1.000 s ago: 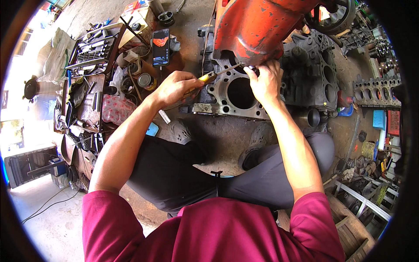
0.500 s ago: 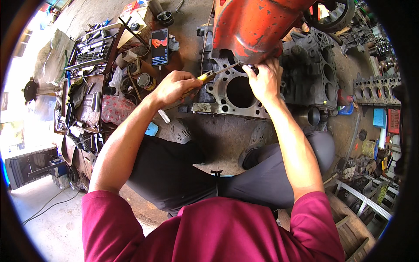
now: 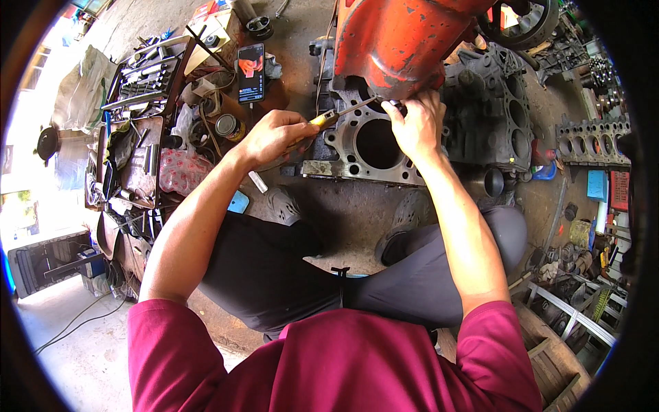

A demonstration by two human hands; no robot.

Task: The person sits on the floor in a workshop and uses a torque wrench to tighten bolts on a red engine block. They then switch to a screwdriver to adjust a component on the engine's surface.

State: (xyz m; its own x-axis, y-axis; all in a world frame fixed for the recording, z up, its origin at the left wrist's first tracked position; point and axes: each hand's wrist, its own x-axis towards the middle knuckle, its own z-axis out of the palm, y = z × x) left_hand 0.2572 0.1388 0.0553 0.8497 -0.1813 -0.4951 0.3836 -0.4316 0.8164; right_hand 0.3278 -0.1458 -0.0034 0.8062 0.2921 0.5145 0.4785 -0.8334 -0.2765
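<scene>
A red-painted machine (image 3: 395,51) with chipped paint stands over a grey engine block (image 3: 333,168) with a large round cylinder bore. My left hand (image 3: 280,137) is closed around a yellow-handled screwdriver (image 3: 322,121). Its thin shaft slants up to the right, and its tip is at the lower edge of the red machine. My right hand (image 3: 417,123) reaches up against that machine's underside, above the bore. Its thumb and fingers are bent together around a small part that I cannot make out, and the machine partly hides the fingertips.
A phone (image 3: 251,74) with a lit screen stands left of the block, near an open can (image 3: 228,126). Trays of tools (image 3: 147,72) fill the far left. A second, dark engine block (image 3: 491,113) sits at right, with a cylinder head (image 3: 594,143) beyond it.
</scene>
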